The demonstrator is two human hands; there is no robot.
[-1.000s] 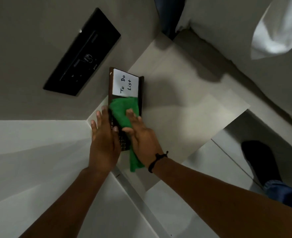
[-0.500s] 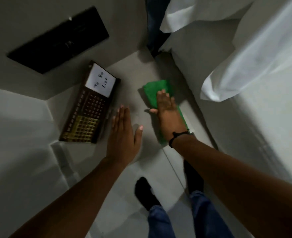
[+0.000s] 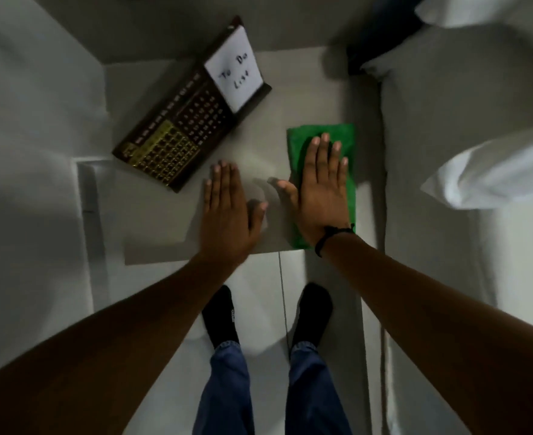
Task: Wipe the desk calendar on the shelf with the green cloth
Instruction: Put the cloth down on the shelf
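Note:
The dark brown desk calendar with a white "To Do List" note lies at the back left of the grey shelf. The folded green cloth lies flat on the shelf's right side. My right hand rests palm down on the cloth, fingers straight and together, pressing it rather than gripping it. My left hand lies flat on the bare shelf, just in front of the calendar's near corner and apart from it, holding nothing.
A bed with white sheets and a pillow runs along the right of the shelf. Pale walls close in at the left and back. Below the shelf's front edge are the floor, my two black socks and blue jeans.
My right hand took the cloth off the calendar and laid it on the shelf's right side. My left hand left the calendar and settled flat on the shelf. The view swung downward.

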